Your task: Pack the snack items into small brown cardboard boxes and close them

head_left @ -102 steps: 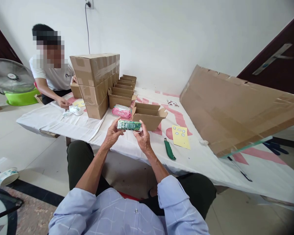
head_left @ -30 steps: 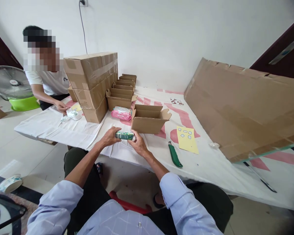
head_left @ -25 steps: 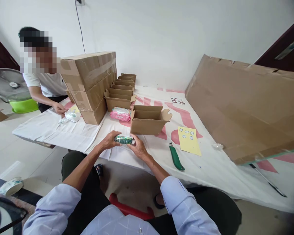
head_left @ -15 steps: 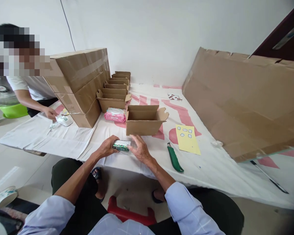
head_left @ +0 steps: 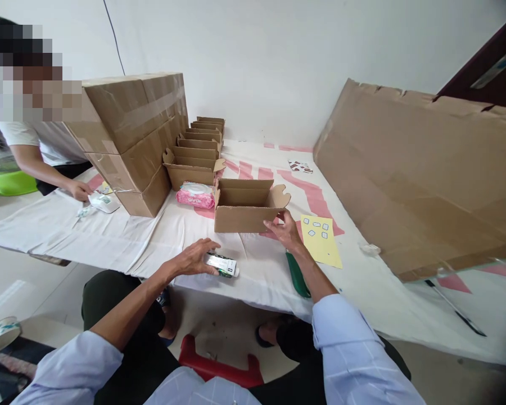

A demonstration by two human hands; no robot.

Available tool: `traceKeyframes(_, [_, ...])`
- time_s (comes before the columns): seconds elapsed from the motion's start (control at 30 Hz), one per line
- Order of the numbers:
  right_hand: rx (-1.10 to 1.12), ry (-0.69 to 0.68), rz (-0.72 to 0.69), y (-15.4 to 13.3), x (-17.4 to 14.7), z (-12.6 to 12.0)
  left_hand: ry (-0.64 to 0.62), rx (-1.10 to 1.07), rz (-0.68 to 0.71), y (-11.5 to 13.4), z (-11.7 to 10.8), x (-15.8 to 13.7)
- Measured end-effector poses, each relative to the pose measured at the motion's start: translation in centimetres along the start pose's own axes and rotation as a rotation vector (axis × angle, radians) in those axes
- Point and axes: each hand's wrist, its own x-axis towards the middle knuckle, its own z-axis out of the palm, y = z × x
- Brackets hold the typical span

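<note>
A small green and white carton [head_left: 225,265] lies slantwise at the table's front. My left hand [head_left: 194,259] is around its left end, thumb on the near side and fingers on the far side. Just beyond stands an open cardboard box [head_left: 240,219], its side flap raised at the right. My right hand [head_left: 285,229] pinches this box at its front right corner. A green utility knife [head_left: 297,275] lies by my right forearm, which hides part of it.
Left of the box sits a pink wipes pack [head_left: 195,196], with several open boxes [head_left: 198,147] behind. Stacked cartons [head_left: 139,140] stand left; a cardboard sheet [head_left: 417,185] leans right. A yellow paper [head_left: 321,242] lies near the knife. A co-worker's hand [head_left: 81,190] handles something white.
My right hand has left the small carton and moved right and forward to the cardboard box's corner. The small carton has shifted right and turned, with my left hand still at it.
</note>
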Motion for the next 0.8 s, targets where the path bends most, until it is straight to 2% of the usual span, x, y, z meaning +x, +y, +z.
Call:
traceKeyframes(0.07, [0.033, -0.093, 0.030, -0.4, 0.5, 0.3, 0.156, -0.121, -0.063, -0.8, -0.4, 1.9])
traceKeyframes(0.13, [0.019, -0.124, 0.012, -0.6, 0.8, 0.6, 0.294, -0.228, -0.120, -1.5, -0.7, 4.2])
traceKeyframes(0.27, [-0.028, -0.081, -0.066, -0.3, 0.9, 0.9, 0.440, -0.433, -0.165, -2.6, -0.8, 7.9])
traceKeyframes(0.37, [-0.052, -0.046, -0.062, 0.1, 0.0, 0.8, 0.528, -0.486, -0.202, -3.1, -0.6, 8.3])
traceKeyframes(0.53, [-0.061, -0.098, -0.059, 0.4, -3.0, 1.9, 0.540, -0.446, -0.211, -3.0, 0.1, 5.3])
traceKeyframes(0.67, [-0.113, -0.085, -0.144, 0.5, -5.7, 4.4, 0.631, -0.410, -0.254, -3.0, 0.6, 1.2])
traceKeyframes(0.8, [-0.134, -0.087, -0.261, 0.9, -7.7, 7.2, 0.752, -0.215, -0.285, -3.6, 0.0, -2.7])
